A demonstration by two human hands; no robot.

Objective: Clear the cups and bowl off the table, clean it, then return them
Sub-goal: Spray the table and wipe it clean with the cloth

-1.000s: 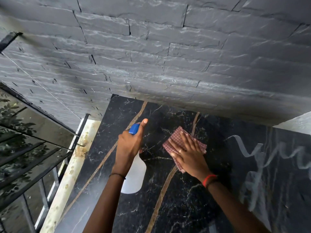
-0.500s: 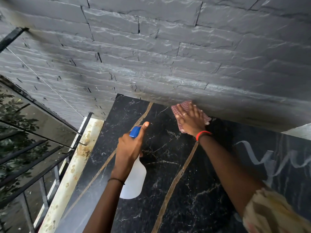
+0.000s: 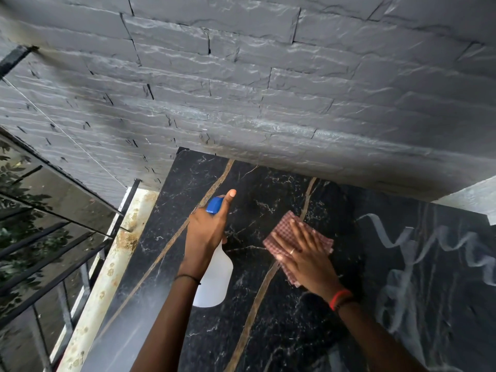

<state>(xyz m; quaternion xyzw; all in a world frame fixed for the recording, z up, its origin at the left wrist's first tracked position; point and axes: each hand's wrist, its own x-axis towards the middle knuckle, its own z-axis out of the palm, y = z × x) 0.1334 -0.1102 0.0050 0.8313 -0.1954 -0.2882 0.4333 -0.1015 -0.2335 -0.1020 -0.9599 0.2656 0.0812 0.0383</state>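
Note:
The table point(image 3: 268, 331) has a black marble top with brown veins and pale wet streaks on its right part. My left hand point(image 3: 206, 232) grips a white spray bottle point(image 3: 214, 280) with a blue nozzle, index finger stretched over the top, held above the table's left half. My right hand point(image 3: 303, 253) lies flat, fingers spread, pressing a red-and-white checked cloth point(image 3: 281, 232) onto the table's middle. No cups or bowl are in view.
A grey stone-brick wall point(image 3: 241, 89) rises directly behind the table. A rusty white rail point(image 3: 112, 264) runs along the table's left edge, with black metal bars point(image 3: 40, 264) and foliage beyond it. A white ledge point(image 3: 472, 194) juts out at the right.
My right hand pushed the cloth up to the wall, then drew it back toward me to the table's middle. The left hand with the bottle has hardly moved.

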